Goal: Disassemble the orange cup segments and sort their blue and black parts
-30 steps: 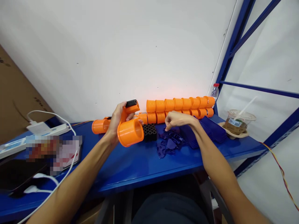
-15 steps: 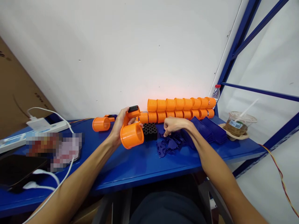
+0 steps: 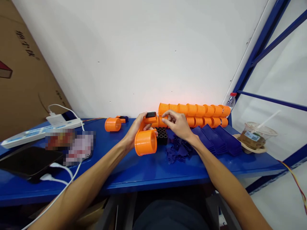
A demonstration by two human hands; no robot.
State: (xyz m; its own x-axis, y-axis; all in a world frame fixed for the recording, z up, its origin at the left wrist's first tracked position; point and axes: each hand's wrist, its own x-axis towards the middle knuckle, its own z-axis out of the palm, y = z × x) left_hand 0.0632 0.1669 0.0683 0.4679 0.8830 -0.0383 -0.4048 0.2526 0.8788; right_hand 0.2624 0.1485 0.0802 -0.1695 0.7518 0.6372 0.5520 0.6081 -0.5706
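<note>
My left hand grips an orange plastic part with a cup-shaped end facing down and toward the right. A black cylinder sits at the top of that part. Just to its right, my right hand holds thumb and index finger nearly together; whatever is between them is too small to make out. Below the right hand lies a pile of small dark blue plastic pieces. Black hollow cylinders stand bunched together behind the held part.
Two stacked rows of orange cups line the wall. Dark blue flat panels and a drink cup are at the right. Leftward are another orange part, a power strip, a black device and a white cable.
My right hand has lifted from the blue pile and moved up and left, close to the held orange part. My left hand keeps its grip. The view has shifted slightly left.
</note>
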